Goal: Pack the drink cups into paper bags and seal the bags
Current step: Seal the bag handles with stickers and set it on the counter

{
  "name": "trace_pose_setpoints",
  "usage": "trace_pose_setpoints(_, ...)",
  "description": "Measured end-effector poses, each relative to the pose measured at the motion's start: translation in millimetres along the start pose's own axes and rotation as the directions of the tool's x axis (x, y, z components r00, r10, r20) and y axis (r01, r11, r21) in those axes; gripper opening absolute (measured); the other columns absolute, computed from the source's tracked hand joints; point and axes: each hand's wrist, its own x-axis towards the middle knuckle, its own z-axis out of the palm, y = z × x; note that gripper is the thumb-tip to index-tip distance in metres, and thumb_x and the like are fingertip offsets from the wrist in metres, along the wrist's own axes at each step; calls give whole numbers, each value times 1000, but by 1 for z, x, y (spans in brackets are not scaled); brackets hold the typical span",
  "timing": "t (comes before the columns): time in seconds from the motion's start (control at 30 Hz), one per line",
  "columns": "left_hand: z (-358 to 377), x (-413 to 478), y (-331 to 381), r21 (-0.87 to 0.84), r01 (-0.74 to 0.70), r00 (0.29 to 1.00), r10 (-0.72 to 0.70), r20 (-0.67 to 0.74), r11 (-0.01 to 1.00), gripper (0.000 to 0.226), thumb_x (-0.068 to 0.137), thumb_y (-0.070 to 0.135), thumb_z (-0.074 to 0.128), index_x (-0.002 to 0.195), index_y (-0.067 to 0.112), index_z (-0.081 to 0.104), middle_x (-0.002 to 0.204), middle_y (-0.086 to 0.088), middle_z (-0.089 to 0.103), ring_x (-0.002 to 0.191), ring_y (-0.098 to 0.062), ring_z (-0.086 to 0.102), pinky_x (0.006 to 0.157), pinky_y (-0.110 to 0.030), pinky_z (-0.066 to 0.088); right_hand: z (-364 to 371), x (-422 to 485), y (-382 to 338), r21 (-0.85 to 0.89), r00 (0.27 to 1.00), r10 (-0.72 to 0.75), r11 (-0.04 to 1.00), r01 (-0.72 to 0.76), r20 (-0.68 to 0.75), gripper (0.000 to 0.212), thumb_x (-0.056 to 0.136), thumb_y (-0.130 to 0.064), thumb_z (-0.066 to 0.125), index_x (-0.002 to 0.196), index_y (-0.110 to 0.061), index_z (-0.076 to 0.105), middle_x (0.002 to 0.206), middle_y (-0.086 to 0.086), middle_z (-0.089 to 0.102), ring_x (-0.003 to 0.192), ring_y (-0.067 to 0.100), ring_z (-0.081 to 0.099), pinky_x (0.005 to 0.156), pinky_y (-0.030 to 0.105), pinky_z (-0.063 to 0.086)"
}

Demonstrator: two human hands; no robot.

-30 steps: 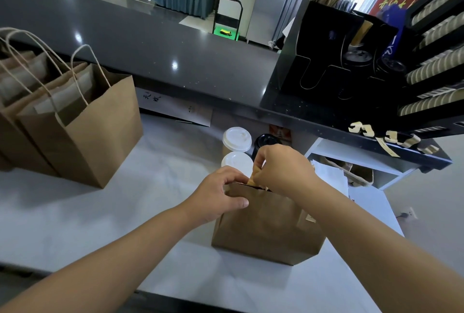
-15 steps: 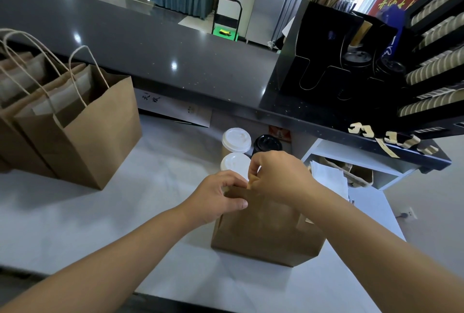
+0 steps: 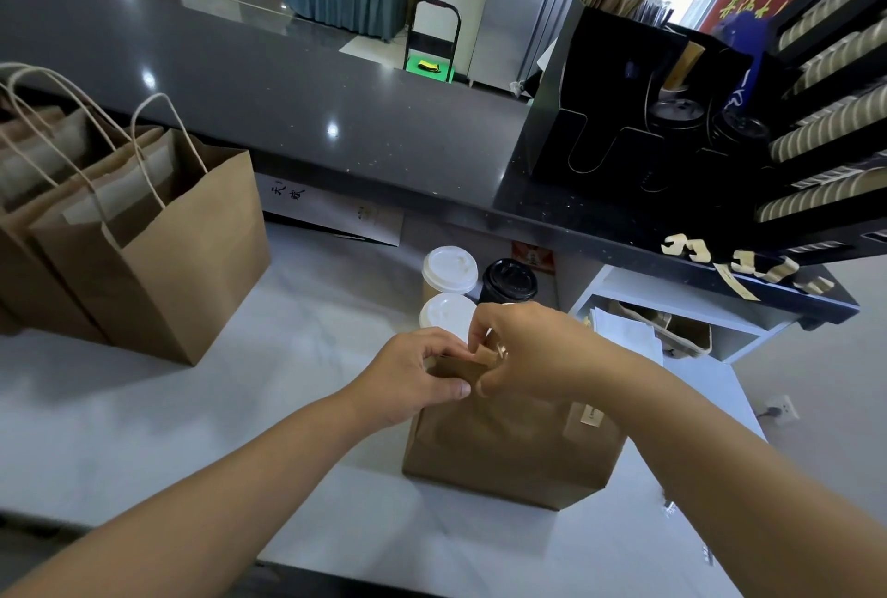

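Note:
A small brown paper bag (image 3: pixel 509 448) stands on the white counter (image 3: pixel 192 429), its top folded over. My left hand (image 3: pixel 408 372) grips the folded top edge from the left. My right hand (image 3: pixel 523 348) pinches the same fold from the right, fingers curled over it. Just behind the bag stand two white-lidded cups (image 3: pixel 449 268) (image 3: pixel 444 311) and one black-lidded cup (image 3: pixel 511 280). What is inside the bag is hidden.
Several open brown handle bags (image 3: pixel 158 237) stand at the left. A raised dark counter (image 3: pixel 336 117) runs behind, with a black organizer (image 3: pixel 600 93) and racks of cups (image 3: pixel 825 127) at right. Tape strips (image 3: pixel 734 261) hang on its edge. Papers (image 3: pixel 624 333) lie at right.
Both hands have shifted slightly along the bag's folded top, and my right hand has moved back enough to uncover the black-lidded cup. The bag stays in place.

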Motion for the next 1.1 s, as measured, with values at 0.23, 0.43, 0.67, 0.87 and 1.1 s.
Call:
trace_pose_setpoints(0.23,0,-2,1,-35,-32,999,31,-38,999,45,68,0,79,75,43,67,92,19,66,89,12,59,77,-1,39,2,-15,-3,85,959,-50,994,76,-280,13,80,-29,65,92,-31,63,81,-15,68,81,6,52,64,15,31)
trace_pose_setpoints(0.43,-1,-2,2,-14,-37,999,37,-7,999,30,70,-3,77,86,22,71,92,14,65,86,14,58,77,-1,38,26,-25,-2,27,846,-103,990,138,-523,19,71,-15,73,88,-23,70,77,-7,65,85,13,45,76,20,30)
trace_pose_setpoints(0.67,-1,-3,2,9,-55,998,55,13,998,22,73,-1,75,93,9,74,100,1,69,93,-3,62,85,-15,46,57,-31,-1,-235,611,-347,937,259,-711,18,64,-4,77,68,-16,64,66,-6,65,89,14,55,82,30,35)
trace_pose_setpoints(0.87,0,-1,1,0,-24,1000,24,-1,1000,28,72,-4,71,86,20,74,93,10,68,87,1,62,74,-12,47,72,-33,4,-488,547,-533,839,241,-646,14,78,-7,65,68,-14,60,64,-6,65,98,18,60,98,32,33)
trace_pose_setpoints(1.1,0,-3,3,-1,-62,998,62,8,998,36,75,-6,66,84,28,73,93,13,67,91,4,61,80,-9,43,79,-27,11,-564,529,-575,800,205,-624,19,86,-9,56,68,-14,59,73,-2,67,100,22,64,101,35,33)
